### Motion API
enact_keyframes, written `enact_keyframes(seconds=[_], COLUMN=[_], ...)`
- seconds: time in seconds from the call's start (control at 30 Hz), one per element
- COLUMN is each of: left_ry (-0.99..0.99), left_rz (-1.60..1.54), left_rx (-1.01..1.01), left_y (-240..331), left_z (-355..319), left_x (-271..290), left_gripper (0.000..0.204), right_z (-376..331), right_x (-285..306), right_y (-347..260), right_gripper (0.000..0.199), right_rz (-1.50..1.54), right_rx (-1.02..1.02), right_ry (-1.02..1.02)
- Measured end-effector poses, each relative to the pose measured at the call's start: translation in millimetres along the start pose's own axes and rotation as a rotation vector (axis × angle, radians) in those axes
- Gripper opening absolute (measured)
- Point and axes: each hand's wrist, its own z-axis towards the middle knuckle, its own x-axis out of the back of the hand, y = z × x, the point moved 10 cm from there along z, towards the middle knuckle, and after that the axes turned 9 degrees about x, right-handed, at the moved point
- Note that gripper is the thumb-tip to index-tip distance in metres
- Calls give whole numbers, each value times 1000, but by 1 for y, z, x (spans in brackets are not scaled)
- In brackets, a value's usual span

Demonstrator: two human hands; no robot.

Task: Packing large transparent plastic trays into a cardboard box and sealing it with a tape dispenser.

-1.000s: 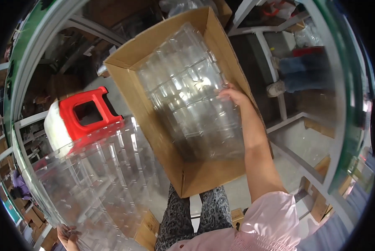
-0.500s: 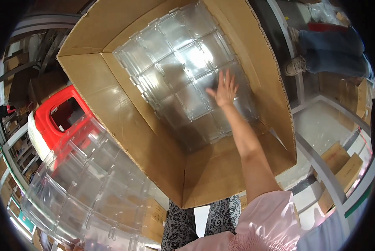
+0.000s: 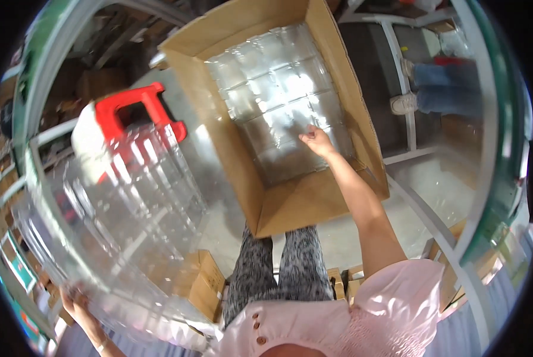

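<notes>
Over the brown cardboard box point(image 3: 216, 128) my right hand point(image 3: 318, 143) is loosely bent, thumb and forefinger apart, with nothing visible in it. Below it, inside the box, lies a clear plastic divided tray point(image 3: 260, 89), glaring with reflected light. I cannot tell whether the fingertips touch it. My left hand point(image 3: 76, 300) grips the near left edge of a second clear plastic divided tray point(image 3: 118, 208), held up at the left of the box. That tray is blurred by motion, and its far end overlaps a red and white object.
The red and white stool-like object point(image 3: 109, 119) stands left of the box. Grey metal frame bars point(image 3: 424, 208) run along the right. A closed carton point(image 3: 201, 285) sits by my legs. Another person's jeans and shoe point(image 3: 403, 104) show at the far right.
The held tray has swung upward, and my left hand has come further into view. My right hand's spread fingers have bent, and it has drawn back slightly. The view has shifted.
</notes>
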Motion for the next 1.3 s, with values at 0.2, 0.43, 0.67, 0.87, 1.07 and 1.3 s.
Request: enact_keyframes(seconds=[0.2,0.43,0.67,0.87,1.07,1.3], left_ry=[223,98,-201,-395,-700,-674], left_rz=[-30,206,42,-73,-67,-30], left_rx=[-424,-1262,-1459,-1357,-1207,-1115], left_y=[118,178,147,112,25,32], left_z=[-146,-331,-376,-391,-443,-393], left_x=[90,5,-119,-247,-331,-351], left_gripper=[49,29,35,30,32,37], right_z=[-184,-281,-293,-286,-233,-191], right_x=[-94,1,178,236,179,158], right_y=[-285,-513,-466,-352,-293,-311], right_gripper=[66,95,99,70,52,54], right_rz=[1155,1014,809,772,1,180], right_rx=[-200,515,268,118,-6,179], right_ry=[-535,-652,-155,85,201,137])
